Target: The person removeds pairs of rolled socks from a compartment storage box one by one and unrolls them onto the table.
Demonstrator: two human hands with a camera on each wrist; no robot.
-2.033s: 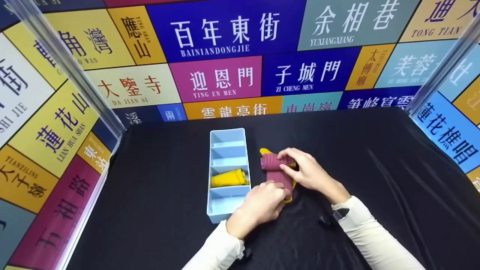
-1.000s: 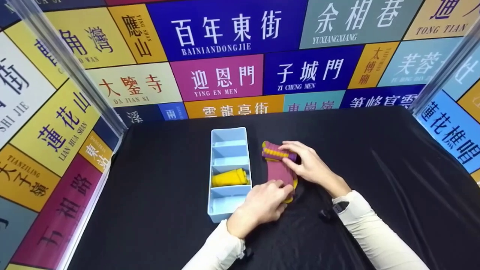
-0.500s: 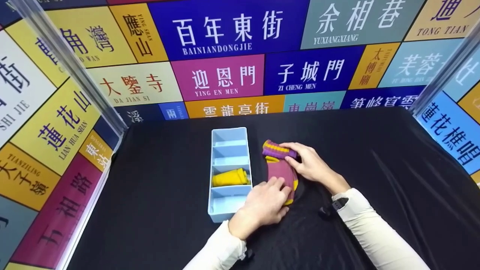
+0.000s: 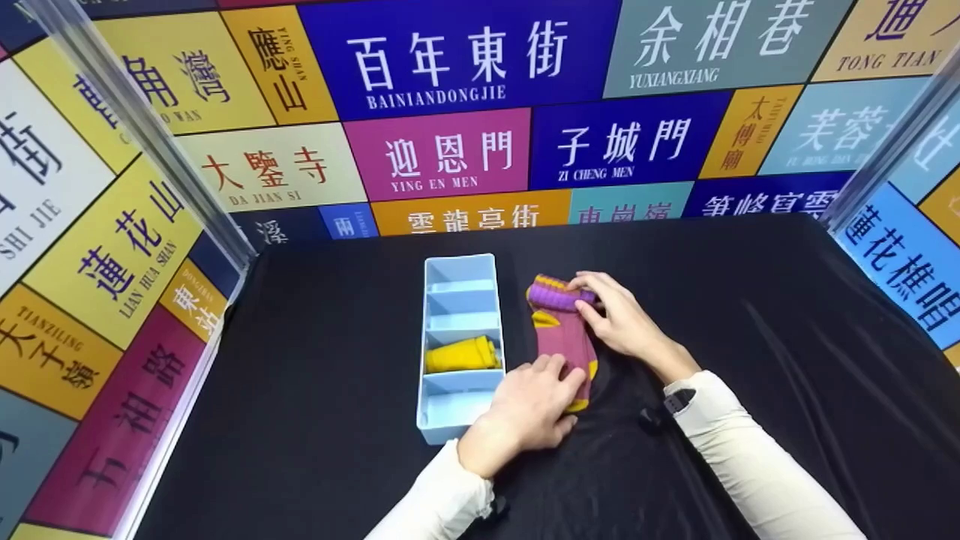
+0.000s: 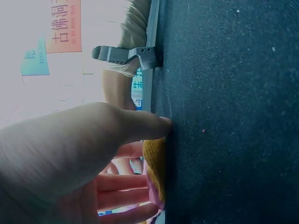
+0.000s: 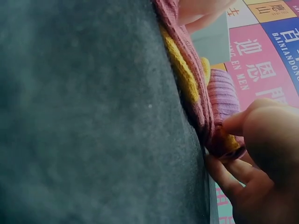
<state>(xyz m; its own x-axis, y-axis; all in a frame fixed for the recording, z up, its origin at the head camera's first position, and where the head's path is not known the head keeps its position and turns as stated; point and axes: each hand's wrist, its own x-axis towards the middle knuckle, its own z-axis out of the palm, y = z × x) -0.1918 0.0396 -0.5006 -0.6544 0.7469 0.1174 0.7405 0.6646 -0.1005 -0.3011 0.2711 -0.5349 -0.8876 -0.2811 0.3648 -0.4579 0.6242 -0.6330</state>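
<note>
A maroon sock point(image 4: 562, 341) with yellow heel and toe and a purple-and-yellow striped cuff lies stretched out on the black cloth, just right of a light blue tray point(image 4: 422, 390). My left hand point(image 4: 559, 375) rests flat on the sock's near toe end; the left wrist view shows my left hand point(image 5: 149, 137) with straight fingers on the yellow toe point(image 5: 156, 163). My right hand point(image 4: 589, 300) pinches the striped cuff at the far end. In the right wrist view my right hand point(image 6: 224, 144) has thumb and fingers closed on the cuff point(image 6: 224, 88).
The tray has four compartments in a row; a rolled yellow sock point(image 4: 459, 355) fills the third from the far end. Black cloth point(image 4: 750, 315) covers the table. Walls of coloured sign panels point(image 4: 442, 154) with clear corner posts point(image 4: 135, 127) enclose three sides.
The sock was folded over at its far end; my right hand has drawn the cuff away from me, so the sock now lies unfolded. My left hand stayed on the toe end.
</note>
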